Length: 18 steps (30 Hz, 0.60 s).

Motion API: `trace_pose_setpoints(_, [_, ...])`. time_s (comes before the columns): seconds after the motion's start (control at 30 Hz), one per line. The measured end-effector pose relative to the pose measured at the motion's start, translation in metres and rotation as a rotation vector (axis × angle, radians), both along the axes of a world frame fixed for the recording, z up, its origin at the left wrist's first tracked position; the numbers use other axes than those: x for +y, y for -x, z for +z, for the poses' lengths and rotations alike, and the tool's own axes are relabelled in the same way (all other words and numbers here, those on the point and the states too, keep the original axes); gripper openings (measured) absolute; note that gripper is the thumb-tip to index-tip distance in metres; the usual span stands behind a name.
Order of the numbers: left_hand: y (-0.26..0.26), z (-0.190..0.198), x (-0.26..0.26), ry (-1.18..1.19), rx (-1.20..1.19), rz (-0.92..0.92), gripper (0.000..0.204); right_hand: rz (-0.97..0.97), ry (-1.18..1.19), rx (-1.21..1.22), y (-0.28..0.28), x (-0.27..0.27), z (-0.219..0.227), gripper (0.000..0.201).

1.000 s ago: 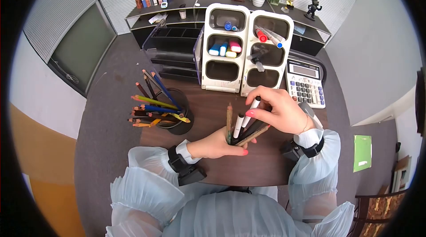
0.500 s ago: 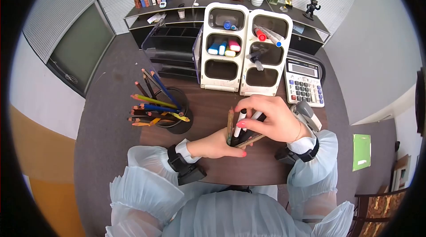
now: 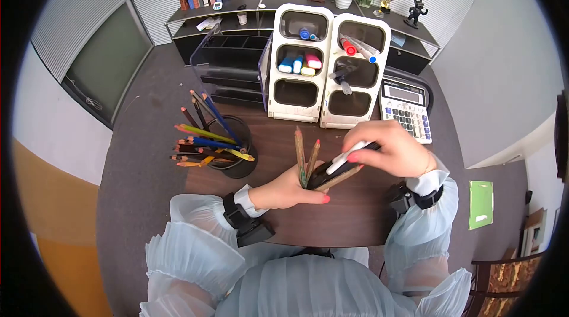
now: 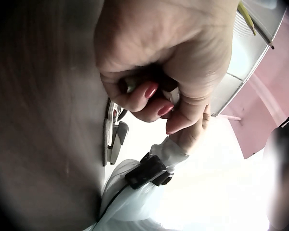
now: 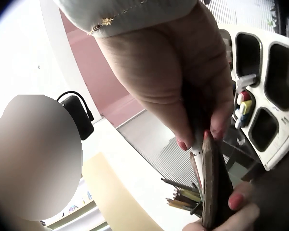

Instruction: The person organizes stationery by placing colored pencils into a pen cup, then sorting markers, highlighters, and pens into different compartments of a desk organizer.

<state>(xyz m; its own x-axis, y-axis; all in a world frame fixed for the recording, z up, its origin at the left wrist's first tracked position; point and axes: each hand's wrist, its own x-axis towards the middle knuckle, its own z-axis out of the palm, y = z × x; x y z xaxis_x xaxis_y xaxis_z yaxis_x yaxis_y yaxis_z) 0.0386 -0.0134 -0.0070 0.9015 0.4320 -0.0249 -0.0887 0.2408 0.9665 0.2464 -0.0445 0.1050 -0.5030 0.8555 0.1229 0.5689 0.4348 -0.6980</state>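
My left hand (image 3: 284, 191) grips the lower ends of a small bundle over the table. In it are brown wooden pencils (image 3: 299, 151), one with a red tip (image 3: 314, 154), and dark pens. In the left wrist view the left hand's (image 4: 168, 53) fingers are curled round the bundle. My right hand (image 3: 391, 150) pinches a white marker (image 3: 348, 157) with a black end between thumb and fingers, slanting just above the bundle. The right wrist view shows the right hand (image 5: 178, 82) close over a pencil (image 5: 210, 183); the marker is mostly hidden there.
A black pen cup (image 3: 240, 166) full of colored pencils stands at left. Behind are a white six-slot organizer (image 3: 296, 116) with markers and highlighters, a clear black tray rack (image 3: 231, 74) and a calculator (image 3: 409, 121). A stapler (image 4: 119, 139) lies near the right hand.
My right hand dipped left to the white markers in the bundle, then drew right with a marker now tilted over. The red-tipped pencil shows more; the left hand has barely moved.
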Motion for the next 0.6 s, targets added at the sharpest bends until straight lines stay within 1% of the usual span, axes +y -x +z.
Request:
trace_pose_setpoints(0.03, [0.001,0.001,0.001,-0.001,0.002,0.002,0.026,-0.020,-0.067,0.000,-0.005,0.000,0.003,0.011])
trace_pose_setpoints(0.1, [0.003,0.005,0.003,0.056,0.101,-0.035,0.025,-0.137,-0.173,0.011,-0.018,-0.002,0.010,0.010])
trace_pose_setpoints(0.13, [0.003,0.006,0.003,0.055,0.100,-0.037,0.025,-0.184,-0.222,0.029,-0.026,-0.004,0.013,0.010])
trace_pose_setpoints(0.17, [0.002,0.006,0.004,0.074,0.113,-0.017,0.023,-0.254,-0.231,0.032,-0.030,-0.007,0.018,0.010])
trace_pose_setpoints(0.2, [0.002,0.006,0.004,0.095,0.124,0.004,0.020,-0.256,-0.231,0.029,-0.030,-0.007,0.018,0.010])
trace_pose_setpoints(0.23, [0.001,0.006,0.003,0.097,0.121,0.001,0.020,-0.346,-0.296,-0.007,-0.030,-0.006,0.017,0.009])
trace_pose_setpoints(0.27, [0.001,0.006,0.003,0.092,0.118,0.040,0.019,-0.434,-0.363,-0.043,-0.030,-0.005,0.016,0.009])
trace_pose_setpoints(0.3, [0.000,0.005,0.003,0.086,0.116,0.078,0.018,-0.424,-0.453,-0.124,-0.031,0.000,0.009,0.010])
trace_pose_setpoints(0.33, [-0.001,0.004,0.002,0.086,0.117,0.078,0.018,-0.425,-0.453,-0.124,-0.029,0.005,0.002,0.010])
trace_pose_setpoints(0.4, [-0.002,0.000,0.003,0.154,0.036,0.148,0.016,-0.390,-0.626,-0.294,-0.023,0.016,-0.013,0.011])
trace_pose_setpoints(0.43, [-0.002,-0.001,0.004,0.152,0.039,0.147,0.016,-0.371,-0.688,-0.342,-0.024,0.024,-0.023,0.013])
trace_pose_setpoints(0.47, [-0.001,-0.001,0.004,0.165,0.037,0.154,0.016,-0.375,-0.687,-0.340,-0.021,0.029,-0.032,0.013])
trace_pose_setpoints(0.53, [-0.002,-0.001,0.005,0.178,0.034,0.156,0.015,-0.448,-0.738,-0.473,-0.016,0.036,-0.045,0.015])
trace_pose_setpoints(0.6, [-0.002,-0.001,0.006,0.185,0.047,0.156,0.016,-0.433,-0.726,-0.504,-0.014,0.040,-0.058,0.018])
